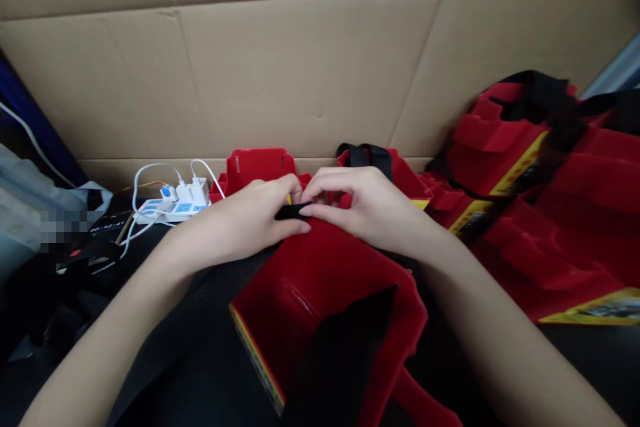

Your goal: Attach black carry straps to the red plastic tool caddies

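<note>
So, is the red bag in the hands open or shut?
Open: the red bag gapes toward the camera, inside showing. The left hand and right hand pinch a black strap at its far rim.

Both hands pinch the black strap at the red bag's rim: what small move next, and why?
Likely pull the black strap taut along the rim of the red bag: left hand and right hand both pinch it, close together.
</note>
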